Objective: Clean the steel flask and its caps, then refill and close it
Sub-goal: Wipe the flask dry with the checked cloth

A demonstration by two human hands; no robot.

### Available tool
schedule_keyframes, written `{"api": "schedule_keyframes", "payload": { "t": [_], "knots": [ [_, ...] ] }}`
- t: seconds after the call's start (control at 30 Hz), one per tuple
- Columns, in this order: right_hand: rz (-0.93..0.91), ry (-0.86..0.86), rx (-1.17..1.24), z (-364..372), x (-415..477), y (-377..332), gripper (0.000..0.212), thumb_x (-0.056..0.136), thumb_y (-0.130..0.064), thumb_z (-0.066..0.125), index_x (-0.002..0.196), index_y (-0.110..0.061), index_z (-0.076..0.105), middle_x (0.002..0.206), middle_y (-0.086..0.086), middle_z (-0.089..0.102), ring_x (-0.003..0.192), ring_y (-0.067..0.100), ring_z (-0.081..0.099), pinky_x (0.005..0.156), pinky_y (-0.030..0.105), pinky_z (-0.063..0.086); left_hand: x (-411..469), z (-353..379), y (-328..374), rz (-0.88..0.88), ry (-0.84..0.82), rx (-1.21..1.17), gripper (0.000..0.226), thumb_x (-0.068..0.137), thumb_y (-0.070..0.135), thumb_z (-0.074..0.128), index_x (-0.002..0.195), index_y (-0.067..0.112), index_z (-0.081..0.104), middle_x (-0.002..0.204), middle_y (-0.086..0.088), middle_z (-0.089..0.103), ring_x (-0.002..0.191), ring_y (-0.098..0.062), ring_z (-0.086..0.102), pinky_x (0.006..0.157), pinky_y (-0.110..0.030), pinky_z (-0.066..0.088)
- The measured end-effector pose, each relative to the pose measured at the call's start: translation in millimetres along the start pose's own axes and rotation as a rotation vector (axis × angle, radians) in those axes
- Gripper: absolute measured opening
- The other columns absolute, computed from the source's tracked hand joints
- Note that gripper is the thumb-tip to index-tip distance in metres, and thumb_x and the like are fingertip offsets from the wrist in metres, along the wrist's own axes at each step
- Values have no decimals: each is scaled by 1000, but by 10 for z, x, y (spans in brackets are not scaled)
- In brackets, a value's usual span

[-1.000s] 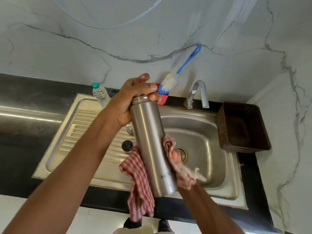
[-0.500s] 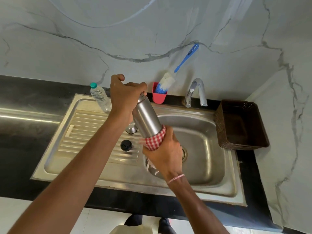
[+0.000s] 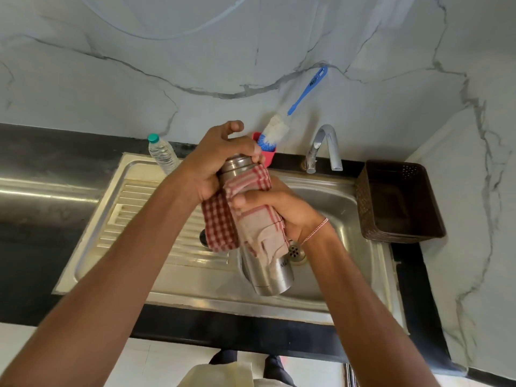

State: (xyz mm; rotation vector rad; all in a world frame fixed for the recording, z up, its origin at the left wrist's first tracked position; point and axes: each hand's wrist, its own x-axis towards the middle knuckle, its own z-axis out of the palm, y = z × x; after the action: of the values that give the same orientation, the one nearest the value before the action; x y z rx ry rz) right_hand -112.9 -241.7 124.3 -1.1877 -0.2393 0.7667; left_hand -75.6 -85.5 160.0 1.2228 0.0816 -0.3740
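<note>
tilted steel flask, checked cloth wrapped round its middle.

Partial, unreadable lettering on steel flask

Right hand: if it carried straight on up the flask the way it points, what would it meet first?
Most likely the left hand, gripping the flask top just above the cloth; depth is unclear.

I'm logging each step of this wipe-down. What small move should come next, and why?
Probably slide the right hand with the checked cloth down the flask toward its base: the cloth wraps only the upper body, the lower part shows bare steel, and the left hand grips the top to steady it.
</note>
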Motion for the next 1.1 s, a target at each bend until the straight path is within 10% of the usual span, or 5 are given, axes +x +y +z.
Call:
{"api": "schedule_keyframes", "payload": {
  "t": [0.2, 0.3, 0.57, 0.73, 1.1],
  "knots": [
    [118, 209, 271, 60, -244, 385, 103, 27, -42, 89, 116, 5, 68, 68, -7, 72, 75, 16, 64, 71, 24, 53, 5, -92, 105, 87, -80, -122, 41, 76, -8, 67, 93, 21, 44, 61, -4, 63, 64, -20, 64, 84, -40, 47],
    [207, 131, 348, 30, -341, 689, 92, 11, -47, 98, 92, -8, 76, 71, -1, 75, 66, 14, 71, 63, 24, 59, -22, -167, 181, 118, -26, -118, 36, 82, -11, 60, 92, 21, 46, 59, -5, 62, 60, -21, 64, 80, -38, 51],
    [22, 99, -190, -45, -326, 1027, 69, 73, 7, 84, 129, -22, 55, 116, -1, 74, 106, 17, 72, 91, 39, 59, -106, -268, 102, 172, 296, 141, 58, 77, -13, 74, 110, 19, 39, 67, -6, 70, 66, -23, 64, 70, -36, 56],
    [23, 601, -712, 86, -176, 1196, 79, 59, -46, 96, 124, -27, 54, 103, -11, 70, 84, 4, 72, 71, 25, 63, -138, -201, -80, 290, 556, 234, 56, 79, -8, 76, 111, 20, 40, 72, 0, 73, 70, -17, 70, 71, -31, 59],
    [271, 795, 173, 129, 120, 1281, 41, 63, -2, 93, 100, -4, 75, 93, 11, 79, 85, 24, 78, 80, 40, 63, -92, -527, -49, 525, 630, 379, 56, 78, 3, 81, 107, 25, 39, 72, 3, 73, 75, -18, 71, 98, -41, 56]
  ]
}}
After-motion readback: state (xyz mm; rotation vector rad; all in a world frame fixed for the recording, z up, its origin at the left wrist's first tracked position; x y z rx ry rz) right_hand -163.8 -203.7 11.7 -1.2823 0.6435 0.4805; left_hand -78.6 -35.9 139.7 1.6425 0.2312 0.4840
